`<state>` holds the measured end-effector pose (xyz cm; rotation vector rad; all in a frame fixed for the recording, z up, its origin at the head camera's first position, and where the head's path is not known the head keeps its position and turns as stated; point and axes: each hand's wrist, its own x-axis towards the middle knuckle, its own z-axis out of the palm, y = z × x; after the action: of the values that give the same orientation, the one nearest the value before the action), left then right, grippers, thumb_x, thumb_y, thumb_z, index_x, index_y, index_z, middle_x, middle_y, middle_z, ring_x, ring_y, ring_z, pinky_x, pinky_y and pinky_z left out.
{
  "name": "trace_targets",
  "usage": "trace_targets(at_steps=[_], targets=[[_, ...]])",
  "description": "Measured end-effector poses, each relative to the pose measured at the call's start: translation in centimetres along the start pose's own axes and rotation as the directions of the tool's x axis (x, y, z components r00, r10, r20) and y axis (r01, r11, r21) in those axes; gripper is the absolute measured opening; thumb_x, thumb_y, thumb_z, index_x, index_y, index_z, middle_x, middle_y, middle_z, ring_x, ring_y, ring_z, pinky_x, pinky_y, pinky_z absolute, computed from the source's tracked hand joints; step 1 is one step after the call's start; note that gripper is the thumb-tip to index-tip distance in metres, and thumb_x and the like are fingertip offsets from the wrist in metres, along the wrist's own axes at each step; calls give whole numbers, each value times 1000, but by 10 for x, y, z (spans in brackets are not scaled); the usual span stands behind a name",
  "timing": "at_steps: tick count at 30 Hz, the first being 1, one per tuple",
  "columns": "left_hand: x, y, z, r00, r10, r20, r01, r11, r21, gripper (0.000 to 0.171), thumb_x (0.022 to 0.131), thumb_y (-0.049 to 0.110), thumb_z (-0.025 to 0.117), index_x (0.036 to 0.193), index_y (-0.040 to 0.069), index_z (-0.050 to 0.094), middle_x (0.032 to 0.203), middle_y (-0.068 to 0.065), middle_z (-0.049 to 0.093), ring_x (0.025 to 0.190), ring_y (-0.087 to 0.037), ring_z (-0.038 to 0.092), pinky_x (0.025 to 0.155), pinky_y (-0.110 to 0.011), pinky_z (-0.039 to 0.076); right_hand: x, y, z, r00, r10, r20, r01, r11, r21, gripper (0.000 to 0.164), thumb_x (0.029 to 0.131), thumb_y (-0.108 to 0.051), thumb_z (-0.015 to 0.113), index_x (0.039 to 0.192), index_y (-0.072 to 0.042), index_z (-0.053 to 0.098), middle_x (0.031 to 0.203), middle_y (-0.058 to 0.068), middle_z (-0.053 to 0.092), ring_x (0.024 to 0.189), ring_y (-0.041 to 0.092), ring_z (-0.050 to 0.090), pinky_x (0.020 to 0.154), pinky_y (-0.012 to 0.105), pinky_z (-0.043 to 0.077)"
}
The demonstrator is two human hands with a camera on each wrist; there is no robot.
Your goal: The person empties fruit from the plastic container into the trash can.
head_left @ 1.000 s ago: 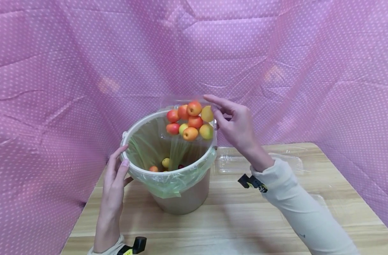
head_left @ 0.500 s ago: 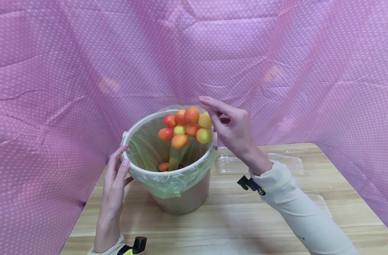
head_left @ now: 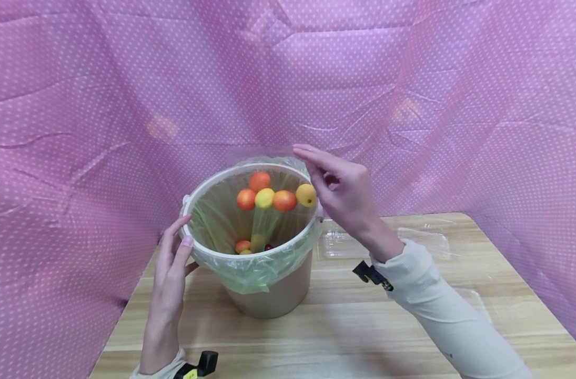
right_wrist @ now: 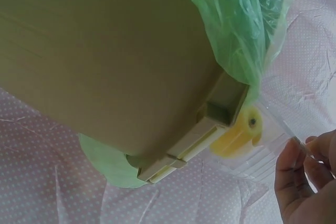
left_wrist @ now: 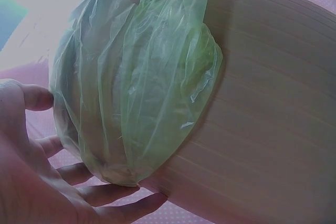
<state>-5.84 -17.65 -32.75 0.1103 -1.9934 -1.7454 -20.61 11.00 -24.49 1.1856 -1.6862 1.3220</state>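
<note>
My right hand (head_left: 342, 192) pinches the edge of a clear plastic container (right_wrist: 262, 153), tilted over the mouth of a trash bin (head_left: 273, 300). Several red-orange and yellow apricots (head_left: 284, 200) show in and through the container, above the bin's opening. In the right wrist view a yellow fruit (right_wrist: 236, 137) shows through the clear plastic. My left hand (head_left: 167, 273) rests on the left rim and outer side of the bin, fingers spread against it. A thin green bag (left_wrist: 152, 93) lines the bin and folds over its rim. Deeper inside lie more apricots (head_left: 242, 246) and a dark red fruit (head_left: 268, 247).
Clear plastic containers (head_left: 422, 239) lie on the wooden table (head_left: 354, 326) to the right of the bin, one partly behind my right forearm. Pink dotted cloth (head_left: 288, 79) surrounds the table at the back and sides. The bin has a side handle (right_wrist: 184, 150).
The container in my right hand has moved slightly left and tipped further. Fewer apricots show above the bin's mouth than before. My left hand stays at the rim.
</note>
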Motion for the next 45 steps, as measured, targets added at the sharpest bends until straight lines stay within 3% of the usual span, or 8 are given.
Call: trace_targets(at_steps=[5,16,25,32,37,40,43,45], targets=[[0,0,0,1000,-7,4,7,1000,3,45,110,27,45,155,20,44,154,-3,41,134,-28,46,91,-41,48,1,-1,2,999,-51,6,51,998,-42,30,97,9,62,123,0,73,125,11,71,88,20,74,64,19,55],[1,0,-1,1000,14,5,-14,1000,-6,44,110,25,45,154,18,45,157,-2,37,137,-30,44,86,-28,53,1,-3,0,990,-127,62,133,987,-95,31,99,8,59,126,1,71,130,11,69,99,18,72,68,16,54],[1,0,2,1000,17,10,-17,1000,-1,45,111,25,43,155,19,43,158,-1,37,138,-29,42,97,-67,39,-2,-7,-7,990,-139,-7,138,988,-74,30,96,11,61,123,3,72,128,11,70,102,22,72,70,20,56],[0,-1,0,1000,10,-6,-10,1000,3,45,110,26,44,155,20,44,157,-1,38,137,-27,43,95,-60,41,-5,-14,-18,990,-57,-129,57,998,-8,30,95,13,62,120,2,74,126,9,71,63,11,64,60,19,53],[-2,0,0,1000,-10,-13,10,1000,-6,45,110,26,44,155,21,44,156,-1,38,138,-24,41,95,-55,42,-11,-20,-30,980,67,-188,-47,993,108,31,95,13,60,122,3,72,126,8,71,56,13,58,52,21,53],[-2,1,0,1000,-12,-12,12,1000,0,45,110,26,43,155,21,44,156,-2,38,138,-25,41,94,-49,44,-16,-23,-39,960,139,-243,-99,980,171,31,96,13,59,123,3,72,103,13,75,56,17,57,51,22,52],[-1,1,0,1000,-8,-4,8,1000,3,45,110,26,44,155,21,44,156,-1,37,138,-25,41,92,-42,47,-22,-25,-48,935,186,-300,-120,967,226,29,96,12,59,122,5,72,77,15,67,55,18,56,51,23,51],[-1,2,-1,1000,-3,3,3,1000,1,45,110,26,44,155,20,44,157,-1,36,138,-25,41,90,-37,49,-26,-26,-56,921,212,-327,-125,955,268,28,96,12,60,121,7,71,74,19,65,56,17,56,52,23,51]])
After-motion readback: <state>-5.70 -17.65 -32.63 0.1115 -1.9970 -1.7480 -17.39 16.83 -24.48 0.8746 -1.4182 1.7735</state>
